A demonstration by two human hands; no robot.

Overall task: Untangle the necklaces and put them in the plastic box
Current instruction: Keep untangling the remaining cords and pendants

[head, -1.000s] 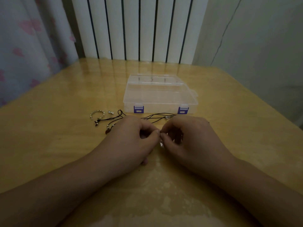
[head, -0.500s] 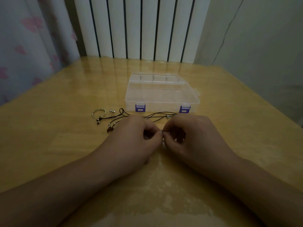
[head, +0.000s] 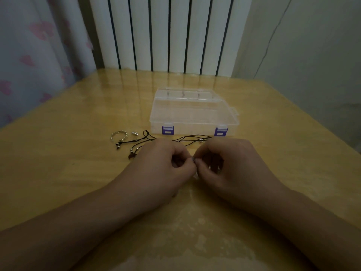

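- A person's left hand (head: 162, 169) and right hand (head: 232, 167) meet fingertip to fingertip near the middle of a yellow wooden counter (head: 68, 173), fingers curled, each pinching a small metal piece of the necklaces (head: 140, 142) between them.
- The black necklace cords trail out from under both hands toward the far side, some running left with small beads and a dark pendant, others running right just in front of the box.
- The clear plastic box (head: 193, 114) sits closed on the counter just beyond the hands, its two purple latches (head: 168, 130) facing the person.
- A silver beaded ring (head: 118, 135) and a small silver bead (head: 134, 133) lie at the left end of the cords.
- A white radiator (head: 168, 34) stands behind the counter, with a curtain (head: 33, 55) printed with pink hearts at far left.
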